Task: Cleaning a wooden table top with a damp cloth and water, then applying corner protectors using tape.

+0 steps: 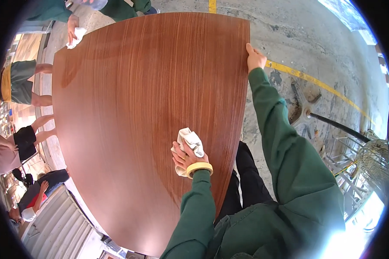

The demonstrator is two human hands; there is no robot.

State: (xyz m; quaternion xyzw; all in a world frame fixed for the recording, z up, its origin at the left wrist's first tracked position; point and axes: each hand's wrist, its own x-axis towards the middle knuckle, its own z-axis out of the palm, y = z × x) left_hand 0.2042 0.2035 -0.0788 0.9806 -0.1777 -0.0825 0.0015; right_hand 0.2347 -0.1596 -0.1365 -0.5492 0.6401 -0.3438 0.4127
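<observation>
A large brown wood-grain panel (pixel 129 108) fills the middle of the head view, with a darker, damp-looking streak curving across its near part. My left hand (pixel 186 157) presses a crumpled white cloth (pixel 190 141) onto the panel's surface, fingers closed over it. Around that wrist sits a pale yellow roll of tape (pixel 199 168). Farther off, my right hand (pixel 256 57) grips the panel's right edge near the far corner; its fingers under the edge are hidden.
At the far left corner, a co-worker's hand (pixel 73 28) holds another white cloth (pixel 77 38) against the panel. Other people stand along the left. A pedestal fan (pixel 374 159) is on the right, its base on the concrete floor beside a yellow line (pixel 307 77).
</observation>
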